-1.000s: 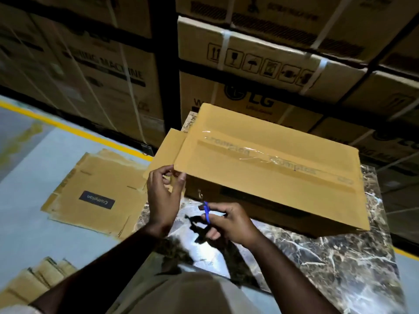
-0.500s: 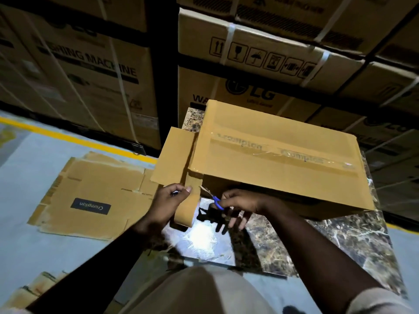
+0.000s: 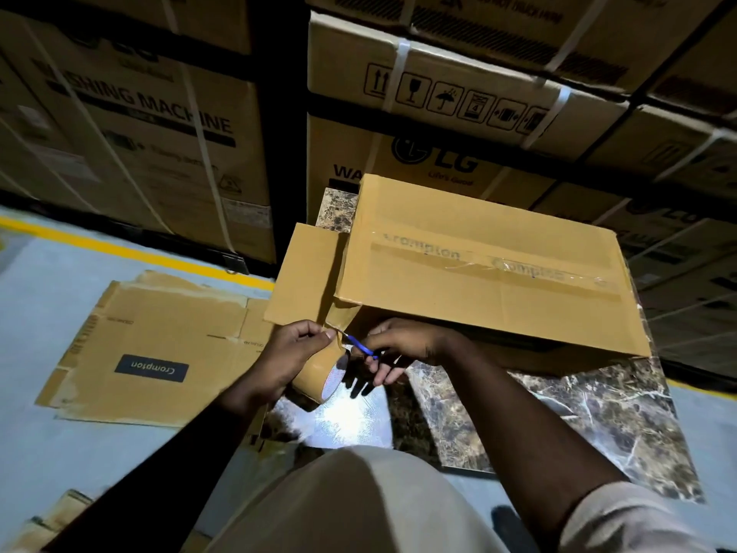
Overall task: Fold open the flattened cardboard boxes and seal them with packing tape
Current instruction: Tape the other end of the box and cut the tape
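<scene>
Left hand [image 3: 293, 355] grips tape roll [image 3: 319, 373], fingers pinching the tape strip; right hand [image 3: 402, 345] curled on blue cutter [image 3: 361, 347] (blade at strip). Taped box [image 3: 478, 269] on marble bench [image 3: 578, 417], near hands.

A folded cardboard box [image 3: 490, 265] sits on the marble bench [image 3: 578, 417], clear tape along its top seam; the left hand [image 3: 293, 355] grips a brown tape roll [image 3: 323, 371] just below the box's near-left corner; the right hand [image 3: 402, 345] holds a blue-handled cutter [image 3: 361, 347] at the tape strip; a flattened box [image 3: 159, 345] lies on the floor to the left.
</scene>
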Tool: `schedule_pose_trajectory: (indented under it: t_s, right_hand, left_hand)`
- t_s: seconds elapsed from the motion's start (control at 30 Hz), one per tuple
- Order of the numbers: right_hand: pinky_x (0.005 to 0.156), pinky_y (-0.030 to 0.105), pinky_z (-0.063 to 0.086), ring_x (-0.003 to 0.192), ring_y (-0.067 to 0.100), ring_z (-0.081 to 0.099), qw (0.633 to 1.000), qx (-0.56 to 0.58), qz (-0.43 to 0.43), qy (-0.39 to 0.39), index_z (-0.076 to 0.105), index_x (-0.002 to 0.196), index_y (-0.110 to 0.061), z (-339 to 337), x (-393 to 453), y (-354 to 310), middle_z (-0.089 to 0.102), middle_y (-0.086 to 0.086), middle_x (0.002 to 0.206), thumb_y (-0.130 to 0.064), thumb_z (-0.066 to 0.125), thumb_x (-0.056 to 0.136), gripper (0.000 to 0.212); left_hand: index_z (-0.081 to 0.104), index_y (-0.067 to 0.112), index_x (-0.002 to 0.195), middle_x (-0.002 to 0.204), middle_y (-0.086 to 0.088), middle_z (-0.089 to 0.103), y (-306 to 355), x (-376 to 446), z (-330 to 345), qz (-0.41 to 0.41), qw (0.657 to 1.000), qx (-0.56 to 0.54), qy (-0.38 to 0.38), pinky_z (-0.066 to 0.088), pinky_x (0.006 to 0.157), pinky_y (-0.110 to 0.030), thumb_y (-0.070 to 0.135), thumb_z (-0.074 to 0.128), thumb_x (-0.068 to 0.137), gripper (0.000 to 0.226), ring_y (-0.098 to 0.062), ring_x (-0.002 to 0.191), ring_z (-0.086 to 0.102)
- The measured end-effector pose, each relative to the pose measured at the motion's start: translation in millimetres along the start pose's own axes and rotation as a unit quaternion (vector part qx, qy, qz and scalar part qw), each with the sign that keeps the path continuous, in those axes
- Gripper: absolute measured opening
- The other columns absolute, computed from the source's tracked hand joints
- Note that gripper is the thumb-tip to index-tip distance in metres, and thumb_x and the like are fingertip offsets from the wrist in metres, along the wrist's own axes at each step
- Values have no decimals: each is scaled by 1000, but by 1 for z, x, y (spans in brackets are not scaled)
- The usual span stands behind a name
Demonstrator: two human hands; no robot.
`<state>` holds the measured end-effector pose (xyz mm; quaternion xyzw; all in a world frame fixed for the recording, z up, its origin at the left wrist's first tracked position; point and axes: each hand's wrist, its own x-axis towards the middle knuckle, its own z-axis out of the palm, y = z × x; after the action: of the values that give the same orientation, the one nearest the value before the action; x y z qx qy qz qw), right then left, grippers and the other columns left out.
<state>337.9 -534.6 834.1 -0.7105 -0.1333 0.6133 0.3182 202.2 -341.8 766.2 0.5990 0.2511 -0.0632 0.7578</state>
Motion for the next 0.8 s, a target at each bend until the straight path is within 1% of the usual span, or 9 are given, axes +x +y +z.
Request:
schedule_pose_trajectory:
  t_s: [0.07,0.17,0.27,0.33,0.43,0.53,0.63,0.73,0.8]
  right_hand:
    - [73,30,58,71,23,75,1000,0,-9,6,70,81,-10,-1,2,4,73,9,78,-26,68,100,25]
    - [72,33,55,64,18,71,998,-49,-25,44,71,83,-4,3,4,12,74,8,76,-18,71,98,21]
    - [66,27,51,62,4,64,973,-186,-48,126,76,77,-15,8,1,21,73,-7,71,-28,79,91,19]
    - [66,25,50,67,-2,63,953,-239,-58,179,77,73,-22,14,-7,32,72,-13,77,-36,81,86,20]
    - [68,29,50,75,2,64,909,-298,-63,285,76,72,-28,19,-23,59,66,-17,83,-52,78,80,25]
    - [71,30,49,81,5,63,913,-262,-71,303,66,65,-36,12,-41,96,64,-15,91,-55,77,79,26]
    - [79,32,52,89,6,64,938,-172,-118,276,69,71,-40,2,-64,140,63,-13,97,-40,80,79,14]
    - [75,30,51,82,-1,64,924,-124,-84,353,73,79,-31,-5,-88,193,67,-11,96,-30,84,80,11]
    - [67,28,48,66,-5,64,905,-73,-11,419,72,75,-31,-12,-105,232,73,-11,81,-26,88,80,17]
  left_hand:
    - [73,6,93,89,-18,74,1,1,-1,17,1000,23,-2,47,76,-38,29,76,94,22,-23,78,64]
    - [71,9,85,82,-2,72,-1,0,-2,38,996,77,4,45,76,-34,25,75,95,19,-13,79,62]
    - [71,8,85,82,2,72,-8,-2,1,40,993,107,0,46,78,-31,22,75,95,18,-10,81,63]
    - [72,13,82,85,3,73,-12,-3,4,42,991,126,-17,47,80,-29,20,75,95,15,-11,84,65]
    - [74,17,82,86,5,73,-18,-1,11,51,983,171,-48,49,81,-28,21,76,95,14,-9,85,67]
    - [74,19,81,85,4,73,-25,2,25,49,978,195,-55,48,78,-24,21,78,93,13,-5,81,65]
    - [75,16,82,84,6,74,-27,6,50,51,974,209,-68,48,73,-21,19,80,91,11,-2,76,66]
    - [76,13,84,83,5,76,-28,13,87,40,972,211,-92,48,68,-21,20,85,87,12,-5,73,67]
    - [74,12,83,78,5,73,-28,17,117,35,972,206,-108,46,64,-21,20,85,86,14,-5,70,65]
